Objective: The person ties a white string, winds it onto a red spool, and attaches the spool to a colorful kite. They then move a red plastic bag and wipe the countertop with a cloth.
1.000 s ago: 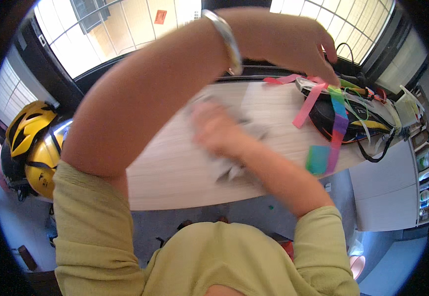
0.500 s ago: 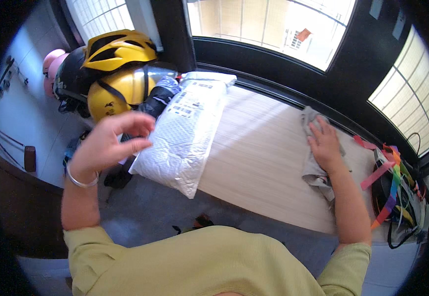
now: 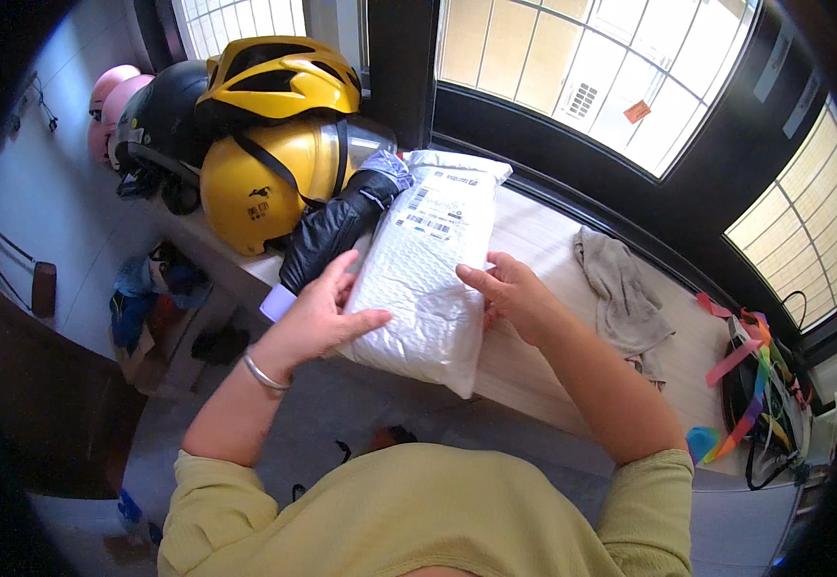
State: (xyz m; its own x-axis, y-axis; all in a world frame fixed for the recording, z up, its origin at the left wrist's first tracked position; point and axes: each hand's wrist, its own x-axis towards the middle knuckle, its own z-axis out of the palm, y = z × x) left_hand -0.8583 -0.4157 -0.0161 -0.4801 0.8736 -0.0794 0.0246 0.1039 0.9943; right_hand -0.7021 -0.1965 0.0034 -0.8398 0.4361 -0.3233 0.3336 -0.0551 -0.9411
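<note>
A white padded bubble mailer (image 3: 423, 279) with printed labels lies lengthwise on the pale wooden ledge, its near corner reaching over the front edge. My left hand (image 3: 317, 317), with a silver bangle at the wrist, grips its left side, thumb on top. On the opposite side my right hand (image 3: 519, 300) holds the mailer's edge, thumb on the upper face and fingers partly hidden along the side. Beside the mailer, just past my left fingers, is a black folded umbrella-like bundle (image 3: 327, 236). To the right, a crumpled grey cloth (image 3: 621, 293) lies untouched.
A yellow bike helmet (image 3: 284, 82) rests on a yellow hard helmet (image 3: 245, 192) at the left, beside a black helmet (image 3: 164, 120) and pink ones. A dark-framed window (image 3: 534, 125) borders the back. Rainbow ribbons (image 3: 750, 404) and a dark bag lie at the right end.
My right hand has left the grey cloth and moved left to the mailer. My left hand has come down from the air onto the mailer's left side. The view has shifted slightly.
</note>
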